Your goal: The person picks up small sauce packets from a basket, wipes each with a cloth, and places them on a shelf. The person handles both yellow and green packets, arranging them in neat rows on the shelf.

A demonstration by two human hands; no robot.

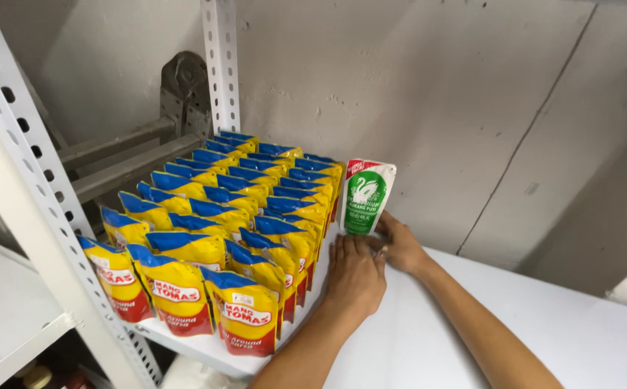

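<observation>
From the head camera, a white-and-green stand-up pouch stands upright on the white shelf near the grey wall, just right of the last row of yellow-and-blue pouches. The right hand grips its base — fingers closed on the lower edge. The left hand lies flat, palm down, fingers together, just in front of the pouch, beside a white perforated upright.

3 rows of yellow-blue-red pouches fill the shelf's left; 1 white-green pouch stands upright just right of them.
</observation>
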